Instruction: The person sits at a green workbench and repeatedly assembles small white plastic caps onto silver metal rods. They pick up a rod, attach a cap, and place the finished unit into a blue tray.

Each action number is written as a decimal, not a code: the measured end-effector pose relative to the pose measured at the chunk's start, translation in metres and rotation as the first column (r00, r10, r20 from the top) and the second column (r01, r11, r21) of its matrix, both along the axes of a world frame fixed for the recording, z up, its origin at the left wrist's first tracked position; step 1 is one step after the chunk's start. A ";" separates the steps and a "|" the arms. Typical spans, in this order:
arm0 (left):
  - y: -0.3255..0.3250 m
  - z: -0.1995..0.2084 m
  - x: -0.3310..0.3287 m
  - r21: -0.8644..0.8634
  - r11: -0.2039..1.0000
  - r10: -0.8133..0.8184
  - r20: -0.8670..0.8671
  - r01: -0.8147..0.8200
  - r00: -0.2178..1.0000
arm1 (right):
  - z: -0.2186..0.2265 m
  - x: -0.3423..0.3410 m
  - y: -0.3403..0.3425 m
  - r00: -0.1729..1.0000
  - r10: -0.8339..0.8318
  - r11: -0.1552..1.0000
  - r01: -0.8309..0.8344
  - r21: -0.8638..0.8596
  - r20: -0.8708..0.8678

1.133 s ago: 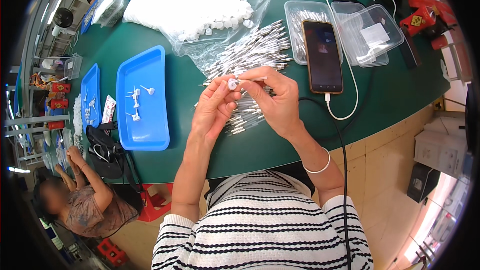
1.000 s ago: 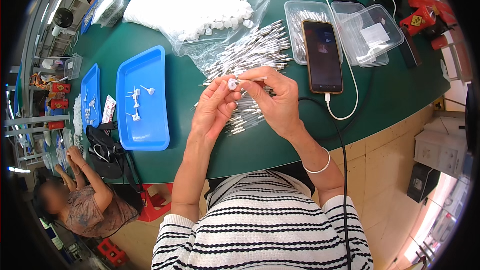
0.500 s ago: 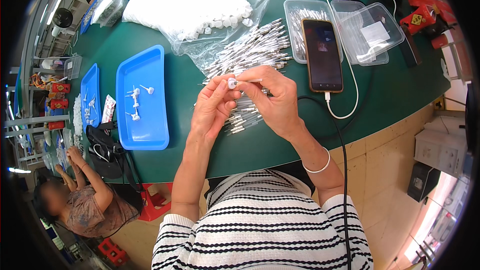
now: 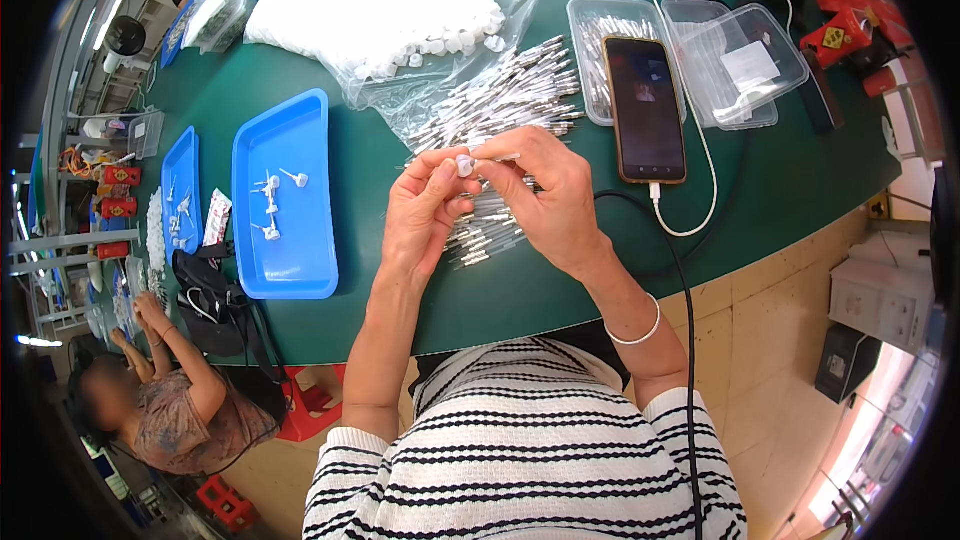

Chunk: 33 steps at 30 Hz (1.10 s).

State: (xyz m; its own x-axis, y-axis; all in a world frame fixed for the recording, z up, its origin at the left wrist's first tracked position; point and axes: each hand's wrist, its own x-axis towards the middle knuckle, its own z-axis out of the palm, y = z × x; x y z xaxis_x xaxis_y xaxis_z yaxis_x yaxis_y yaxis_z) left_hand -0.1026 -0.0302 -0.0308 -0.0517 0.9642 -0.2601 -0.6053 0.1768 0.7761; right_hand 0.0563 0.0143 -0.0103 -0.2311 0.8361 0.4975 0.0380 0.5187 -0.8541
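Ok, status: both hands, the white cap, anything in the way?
Left hand pinching the white cap; right hand on a thin rod. Cap held between the two hands. Rod pile beneath, not visibly blocking.

Can't read any actual wording from my end tbh. I do see a yellow diamond sign (image 4: 833,38) on the red thing (image 4: 855,28) off right, and the packet (image 4: 216,219) has print too tiny for me.

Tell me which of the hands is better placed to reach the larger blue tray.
Left, probably: the left hand is nearer the larger blue tray, while the right hand is farther across. Both are occupied, though, at a small white cap.
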 end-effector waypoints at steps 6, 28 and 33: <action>0.000 0.000 0.000 -0.001 1.000 -0.004 -0.003 0.004 1.000 | 0.000 0.000 0.000 1.000 -0.010 1.000 0.010 0.014 0.000; 0.001 -0.002 0.000 0.004 1.000 0.012 -0.002 -0.012 1.000 | -0.004 -0.001 0.001 1.000 -0.026 0.999 0.025 0.031 0.013; 0.000 -0.002 0.000 -0.008 1.000 0.016 0.000 -0.016 1.000 | -0.004 0.000 0.000 1.000 -0.023 0.999 0.022 0.049 0.014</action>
